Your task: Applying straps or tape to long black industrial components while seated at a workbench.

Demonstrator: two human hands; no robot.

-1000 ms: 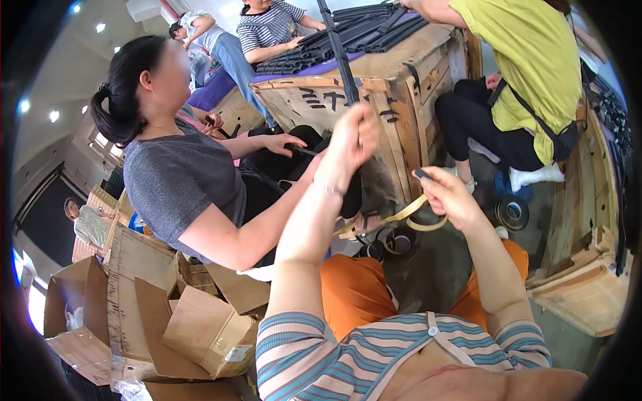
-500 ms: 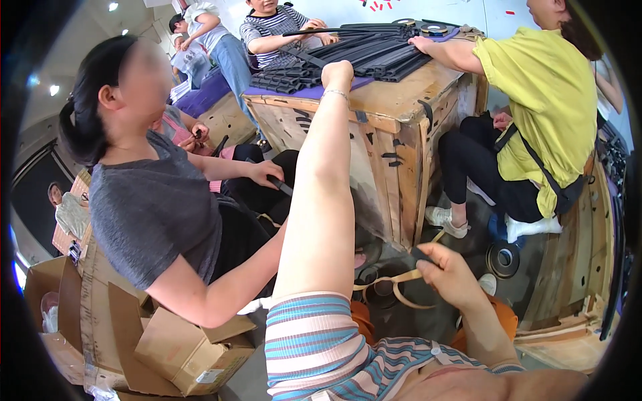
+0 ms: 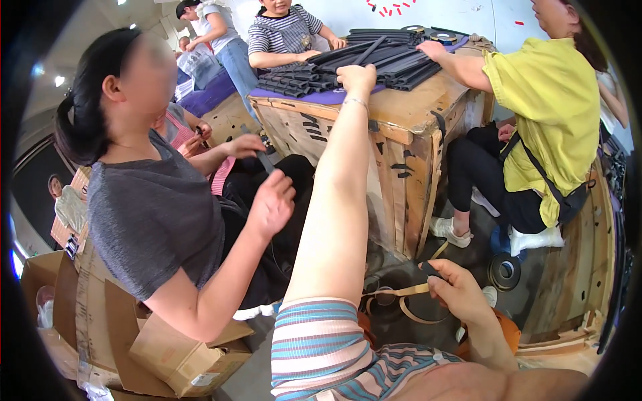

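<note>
My left hand (image 3: 356, 79) reaches out to the near edge of a pile of black strips (image 3: 408, 70) on the wooden crate. Its fingers are closed around the lower end of one black strip (image 3: 370, 51), which tilts up above the others. Low on the right, my right hand (image 3: 458, 289) pinches a small black piece (image 3: 429, 269) between thumb and fingers. A tan tape (image 3: 409, 291) runs leftward from beside this hand and hangs in loops; where it attaches is hidden.
The wooden crate (image 3: 391, 144) stands ahead. A person in grey (image 3: 157, 214) sits close on my left, holding a dark strip (image 3: 266, 162). A person in yellow (image 3: 545, 113) sits at right. Black tape rolls (image 3: 504, 271) lie on the floor; cardboard boxes (image 3: 177, 354) stand lower left.
My left hand has moved slightly right and down, and one strip now tilts up from the pile. My right hand has shifted slightly right and down. The person in grey has raised their strip.
</note>
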